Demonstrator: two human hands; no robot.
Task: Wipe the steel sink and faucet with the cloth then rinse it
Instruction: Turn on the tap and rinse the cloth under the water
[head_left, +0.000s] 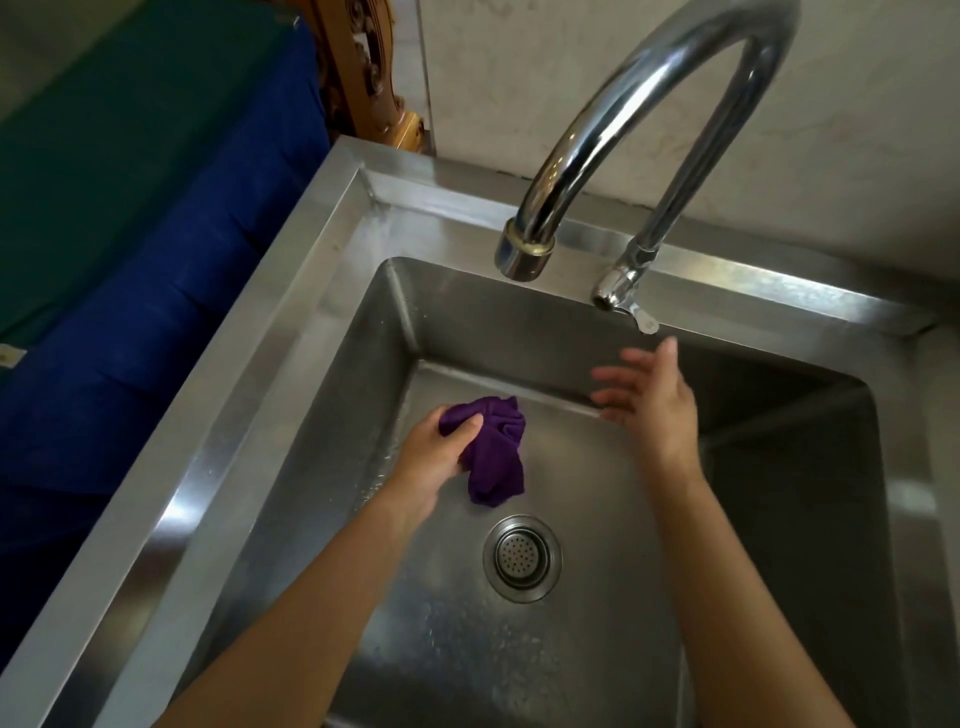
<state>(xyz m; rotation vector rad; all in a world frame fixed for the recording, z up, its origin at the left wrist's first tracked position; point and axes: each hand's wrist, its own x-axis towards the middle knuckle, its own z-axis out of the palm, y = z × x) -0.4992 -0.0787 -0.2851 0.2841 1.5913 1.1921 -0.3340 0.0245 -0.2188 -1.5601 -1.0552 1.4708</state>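
A steel sink (291, 322) fills the view, with a round drain strainer (522, 558) in its floor. A curved chrome faucet (649, 104) arches over the basin, its spout (524, 254) pointing down and its small lever handle (631, 306) at the back rim. No water runs from the spout. My left hand (434, 457) is shut on a crumpled purple cloth (496, 457) above the basin floor, left of centre. My right hand (652, 395) is open with fingers spread, blurred, just below the lever handle and apart from it.
A pale tiled wall (831, 130) stands behind the sink. To the left lies blue and green fabric (130, 234), and a carved wooden piece (374, 78) stands at the back left corner. The basin walls show water droplets.
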